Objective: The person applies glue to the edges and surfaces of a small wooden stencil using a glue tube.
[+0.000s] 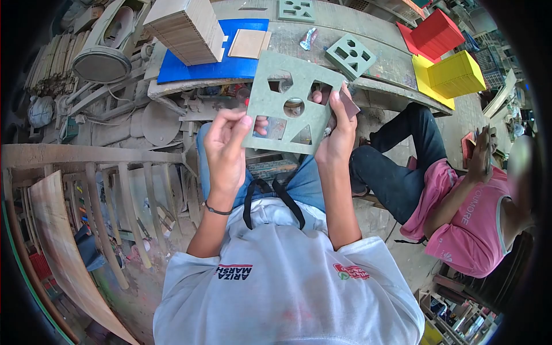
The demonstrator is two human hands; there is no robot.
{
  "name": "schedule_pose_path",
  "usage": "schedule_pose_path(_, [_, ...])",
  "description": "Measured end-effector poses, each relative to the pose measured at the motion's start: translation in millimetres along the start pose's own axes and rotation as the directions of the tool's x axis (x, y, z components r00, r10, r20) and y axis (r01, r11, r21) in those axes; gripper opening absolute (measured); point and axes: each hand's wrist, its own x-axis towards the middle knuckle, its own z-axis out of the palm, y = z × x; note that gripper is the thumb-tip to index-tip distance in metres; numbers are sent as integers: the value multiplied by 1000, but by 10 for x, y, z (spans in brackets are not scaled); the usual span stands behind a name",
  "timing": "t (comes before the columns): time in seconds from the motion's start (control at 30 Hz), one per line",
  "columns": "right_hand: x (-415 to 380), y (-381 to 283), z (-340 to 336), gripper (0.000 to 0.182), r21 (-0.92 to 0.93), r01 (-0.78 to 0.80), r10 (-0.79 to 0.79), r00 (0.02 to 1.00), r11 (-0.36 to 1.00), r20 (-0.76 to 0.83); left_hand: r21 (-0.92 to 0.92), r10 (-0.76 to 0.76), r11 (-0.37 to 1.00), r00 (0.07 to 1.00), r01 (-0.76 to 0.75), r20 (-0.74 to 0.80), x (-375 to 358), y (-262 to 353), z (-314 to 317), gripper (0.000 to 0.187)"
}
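A pale green board (313,118) with cut-out shapes, among them a round hole and a triangle, is held up tilted above my lap. My left hand (226,146) pinches its lower left corner, thumb in front and fingertips visible through the square hole. At the right edge my right hand (338,135) grips the board, with a finger behind it showing through an upper hole. A brownish, sandpaper-like piece (350,104) sticks out beside the right fingers; how it is held is partly hidden.
On the workbench (379,63) lie two similar green boards (351,56) (296,10), a small tube (309,38), a wooden box (187,31) on a blue panel (207,72), and red (438,35) and yellow (458,75) pieces. A co-worker in pink (466,230) sits at right. Wooden slats (98,201) stand left.
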Motion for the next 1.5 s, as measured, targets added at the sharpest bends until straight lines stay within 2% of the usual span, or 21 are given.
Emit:
schedule_pose_path(0.03, [-7, 4, -1, 44, 5, -1, 1, 1000, 1000, -32, -22, -29, 999, 1000, 29, -11, -36, -9, -2, 6])
schedule_pose_path(0.23, [13, 97, 20, 44, 61, 26, -16, 986, 998, -165, -42, 13, 999, 999, -16, -51, -82, -31, 61, 6])
schedule_pose_path(0.37, [6, 132, 36, 42, 100, 54, -31, 977, 993, -211, -34, 92, 995, 994, -94, -62, -126, -148, 38, 8])
schedule_pose_path(0.5, [-56, 170, 170, 39, 140, 118, -83, 970, 983, -230, -38, 76, 996, 991, -81, -109, -119, -143, 150, 8])
schedule_pose_path(0.57, [-54, 182, 140, 38, 170, 120, -78, 969, 978, -236, 91, 153, 986, 972, -139, -176, -31, -139, 145, 11])
schedule_pose_path(0.63, [-42, 174, 12, 36, 144, 55, -50, 998, 988, -39, 93, 160, 985, 971, -145, -178, 74, -110, 35, 14])
schedule_pose_path(0.67, [-39, 126, -35, 33, 143, -8, 9, 1000, 990, -7, 101, 185, 980, 965, -169, -185, 129, -96, -39, 14])
schedule_pose_path(0.7, [-13, 67, -71, 33, 144, -7, 8, 1000, 990, -7, 109, 209, 976, 959, -191, -193, 178, -64, -82, 14])
schedule_pose_path(0.77, [35, -12, -121, 31, 25, -84, 82, 992, 996, 93, 134, 213, 973, 953, -187, -214, 228, 9, -132, 14])
schedule_pose_path(0.8, [70, 10, -103, 30, -56, -45, 51, 992, 997, 112, 192, 191, 970, 956, -149, -223, 242, 31, -148, 14])
schedule_pose_path(0.83, [47, 11, -82, 30, -56, -45, 51, 992, 997, 113, 248, 171, 962, 957, -112, -232, 258, 52, -159, 15])
schedule_pose_path(0.9, [-12, -25, -19, 31, -330, -128, 222, 938, 935, 266, 245, 201, 959, 952, -143, -230, 317, 52, -152, 16])
schedule_pose_path(0.93, [-34, -16, 36, 31, -250, -146, 202, 956, 957, 215, 359, 206, 925, 959, -125, -197, 351, 49, -194, 16])
schedule_pose_path(0.97, [-36, 6, 40, 31, -252, -145, 202, 955, 957, 219, 467, 208, 877, 964, -109, -166, 362, 43, -221, 16])
schedule_pose_path(1.0, [-29, 30, 29, 31, -167, -143, 172, 970, 975, 170, 466, 210, 878, 963, -110, -167, 344, 36, -220, 16])
schedule_pose_path(1.07, [18, 35, 12, 31, -50, -96, 101, 990, 994, 101, 431, 20, 902, 997, 13, -72, 266, 5, -194, 15])
schedule_pose_path(1.17, [37, 17, 6, 31, -110, -18, 30, 994, 994, 104, 351, 19, 936, 1000, -10, -22, 166, -86, -162, 15])
schedule_pose_path(1.23, [40, 40, -29, 31, -97, 2, 6, 997, 995, 81, 310, 2, 951, 998, 17, -61, 121, -110, -167, 15])
schedule_pose_path(1.3, [69, 72, -47, 32, -64, 37, -33, 998, 997, 54, 174, -134, 976, 991, 132, -1, 92, -174, -260, 16])
schedule_pose_path(1.43, [4, 119, -1, 30, -57, 39, -35, 997, 998, 64, 43, -111, 993, 993, 110, 24, 156, -241, -336, 17])
schedule_pose_path(1.5, [-53, 172, 6, 27, -116, 7, 2, 997, 993, 78, -57, 42, 997, 981, -54, -190, 245, -289, -224, 16])
